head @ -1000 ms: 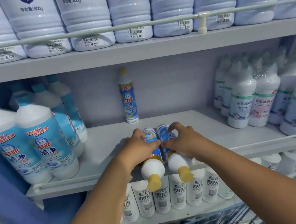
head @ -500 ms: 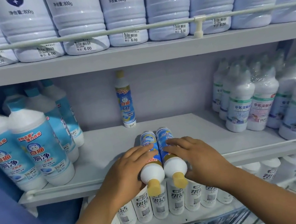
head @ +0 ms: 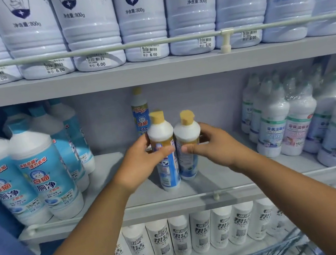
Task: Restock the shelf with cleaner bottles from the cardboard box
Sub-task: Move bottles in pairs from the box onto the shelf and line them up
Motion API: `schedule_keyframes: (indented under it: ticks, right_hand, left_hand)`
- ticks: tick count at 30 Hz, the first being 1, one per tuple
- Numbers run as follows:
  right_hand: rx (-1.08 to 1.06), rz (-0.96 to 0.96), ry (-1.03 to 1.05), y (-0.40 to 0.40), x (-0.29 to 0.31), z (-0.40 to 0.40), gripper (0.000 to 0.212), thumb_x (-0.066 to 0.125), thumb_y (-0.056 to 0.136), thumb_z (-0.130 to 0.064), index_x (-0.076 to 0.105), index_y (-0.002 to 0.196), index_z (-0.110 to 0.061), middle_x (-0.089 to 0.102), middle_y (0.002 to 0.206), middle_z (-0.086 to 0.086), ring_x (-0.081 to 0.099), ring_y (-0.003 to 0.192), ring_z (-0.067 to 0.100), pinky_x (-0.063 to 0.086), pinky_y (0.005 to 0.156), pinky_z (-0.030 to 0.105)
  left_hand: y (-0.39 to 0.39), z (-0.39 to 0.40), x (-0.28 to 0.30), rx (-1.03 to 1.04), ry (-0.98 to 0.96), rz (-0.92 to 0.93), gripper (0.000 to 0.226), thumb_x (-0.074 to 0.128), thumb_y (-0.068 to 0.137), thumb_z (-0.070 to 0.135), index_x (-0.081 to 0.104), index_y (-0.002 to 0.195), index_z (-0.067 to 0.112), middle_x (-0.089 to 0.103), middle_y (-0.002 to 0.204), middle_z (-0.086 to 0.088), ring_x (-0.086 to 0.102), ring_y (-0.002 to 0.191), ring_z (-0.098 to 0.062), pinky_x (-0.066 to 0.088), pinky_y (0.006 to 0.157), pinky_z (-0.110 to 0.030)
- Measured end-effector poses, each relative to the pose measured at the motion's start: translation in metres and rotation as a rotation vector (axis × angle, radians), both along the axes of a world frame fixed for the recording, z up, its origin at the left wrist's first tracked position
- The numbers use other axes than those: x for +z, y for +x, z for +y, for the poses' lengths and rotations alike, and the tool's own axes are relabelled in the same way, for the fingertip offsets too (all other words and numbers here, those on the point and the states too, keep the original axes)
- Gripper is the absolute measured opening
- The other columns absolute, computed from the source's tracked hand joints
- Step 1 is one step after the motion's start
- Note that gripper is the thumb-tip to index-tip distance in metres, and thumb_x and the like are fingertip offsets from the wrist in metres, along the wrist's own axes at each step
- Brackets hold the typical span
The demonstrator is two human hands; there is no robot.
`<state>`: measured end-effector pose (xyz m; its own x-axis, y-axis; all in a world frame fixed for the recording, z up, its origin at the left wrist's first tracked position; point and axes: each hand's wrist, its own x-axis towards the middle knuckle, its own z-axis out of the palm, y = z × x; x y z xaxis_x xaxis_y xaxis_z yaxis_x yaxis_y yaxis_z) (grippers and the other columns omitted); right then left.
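Observation:
Two slim cleaner bottles with white shoulders, blue labels and yellow caps stand upright side by side on the middle shelf [head: 109,177]. My left hand [head: 140,164] grips the left bottle [head: 164,149] around its body. My right hand [head: 213,146] grips the right bottle [head: 188,144] the same way. A third bottle of the same kind [head: 140,114] stands behind them against the shelf's back wall. The cardboard box is out of view.
Big blue-and-white bottles [head: 44,180] fill the middle shelf's left side, and white bottles with green bands [head: 272,131] fill its right. Large white bottles [head: 140,22] line the upper shelf behind a rail. White bottles [head: 179,237] stand on the lower shelf. A wire basket [head: 275,251] shows at bottom right.
The two bottles lay on their sides with caps toward me; both hands have tipped them upright, so they now stand on the middle shelf, further in.

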<state>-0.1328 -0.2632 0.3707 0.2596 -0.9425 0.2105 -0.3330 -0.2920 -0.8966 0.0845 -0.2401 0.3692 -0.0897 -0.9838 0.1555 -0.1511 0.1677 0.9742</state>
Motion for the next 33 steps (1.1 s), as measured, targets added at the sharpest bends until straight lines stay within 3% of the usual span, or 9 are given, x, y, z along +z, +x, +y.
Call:
schedule_keyframes:
  ticks: [5, 12, 16, 19, 20, 23, 27, 30, 33]
  right_hand:
    - [-0.071, -0.07, 0.115, 0.007, -0.002, -0.025, 0.038, 0.076, 0.086, -0.037, 0.064, 0.122, -0.031, 0.072, 0.112, -0.009, 0.067, 0.106, 0.014, 0.058, 0.093, 0.04]
    - [-0.061, -0.033, 0.215, 0.011, -0.052, -0.013, 0.053, 0.074, 0.089, -0.016, 0.047, 0.133, -0.031, 0.062, 0.118, -0.016, 0.063, 0.102, 0.003, 0.052, 0.073, 0.015]
    - [-0.105, -0.033, 0.206, 0.014, -0.072, -0.012, 0.059, 0.075, 0.087, -0.014, 0.043, 0.135, -0.031, 0.059, 0.118, -0.017, 0.06, 0.114, 0.011, 0.047, 0.079, 0.012]
    - [-0.194, 0.084, 0.1, 0.019, -0.076, -0.012, 0.072, 0.085, 0.074, -0.03, 0.045, 0.133, -0.03, 0.057, 0.122, -0.012, 0.058, 0.109, 0.009, 0.05, 0.087, 0.02]
    - [-0.224, 0.148, 0.067, 0.022, -0.079, -0.011, 0.076, 0.087, 0.07, -0.037, 0.045, 0.133, -0.03, 0.055, 0.121, -0.009, 0.055, 0.109, 0.009, 0.05, 0.09, 0.025]
    - [-0.215, 0.188, 0.029, 0.027, -0.082, -0.003, 0.069, 0.083, 0.072, -0.036, 0.046, 0.13, -0.03, 0.054, 0.118, -0.005, 0.052, 0.106, 0.003, 0.05, 0.09, 0.024]
    - [-0.121, 0.043, 0.083, 0.022, -0.081, 0.008, 0.055, 0.073, 0.085, -0.008, 0.047, 0.13, -0.025, 0.063, 0.113, -0.012, 0.059, 0.09, -0.018, 0.045, 0.074, 0.001]
    - [-0.179, 0.036, 0.09, 0.022, -0.086, 0.008, 0.048, 0.076, 0.086, -0.014, 0.048, 0.123, -0.027, 0.06, 0.107, -0.018, 0.057, 0.086, -0.017, 0.041, 0.068, -0.004]
    - [-0.235, 0.02, 0.1, 0.026, -0.085, 0.008, 0.048, 0.078, 0.086, -0.017, 0.05, 0.124, -0.023, 0.059, 0.107, -0.015, 0.055, 0.083, -0.015, 0.04, 0.063, -0.004]
  left_hand:
    - [-0.009, -0.016, 0.004, 0.005, 0.06, -0.023, 0.038, 0.072, 0.09, 0.024, 0.059, 0.125, 0.029, 0.07, 0.12, 0.011, 0.067, 0.109, -0.007, 0.056, 0.095, -0.035]
    - [-0.012, -0.008, -0.039, -0.013, 0.102, -0.163, 0.068, 0.07, 0.088, 0.001, 0.039, 0.14, 0.031, 0.061, 0.129, 0.014, 0.061, 0.11, 0.002, 0.054, 0.088, -0.018]
    - [-0.007, -0.009, -0.063, 0.002, 0.124, -0.239, 0.066, 0.067, 0.086, -0.004, 0.042, 0.136, 0.032, 0.062, 0.132, 0.01, 0.062, 0.113, 0.002, 0.052, 0.102, -0.029]
    - [-0.011, -0.01, -0.066, 0.095, 0.117, -0.272, 0.056, 0.075, 0.083, 0.004, 0.049, 0.125, 0.031, 0.065, 0.123, 0.01, 0.063, 0.097, 0.007, 0.051, 0.072, -0.006]
    - [-0.013, -0.01, -0.066, 0.167, 0.095, -0.3, 0.055, 0.081, 0.08, 0.013, 0.051, 0.124, 0.029, 0.066, 0.118, 0.01, 0.064, 0.093, 0.005, 0.047, 0.063, -0.005]
    - [-0.014, -0.008, -0.074, 0.286, 0.034, -0.425, 0.069, 0.089, 0.065, 0.039, 0.055, 0.125, 0.029, 0.066, 0.113, 0.007, 0.066, 0.097, -0.009, 0.047, 0.066, -0.014]
    - [-0.013, -0.003, -0.077, 0.218, 0.056, -0.382, 0.049, 0.074, 0.082, 0.018, 0.054, 0.125, 0.03, 0.069, 0.112, 0.014, 0.064, 0.087, 0.012, 0.044, 0.063, -0.001]
    - [-0.008, -0.006, -0.078, 0.219, 0.045, -0.361, 0.043, 0.068, 0.086, 0.009, 0.054, 0.121, 0.03, 0.069, 0.105, 0.016, 0.061, 0.078, 0.019, 0.044, 0.061, 0.0]
    - [-0.009, -0.009, -0.077, 0.243, 0.036, -0.38, 0.044, 0.077, 0.081, 0.018, 0.058, 0.119, 0.029, 0.067, 0.105, 0.008, 0.064, 0.075, 0.008, 0.043, 0.056, -0.003]
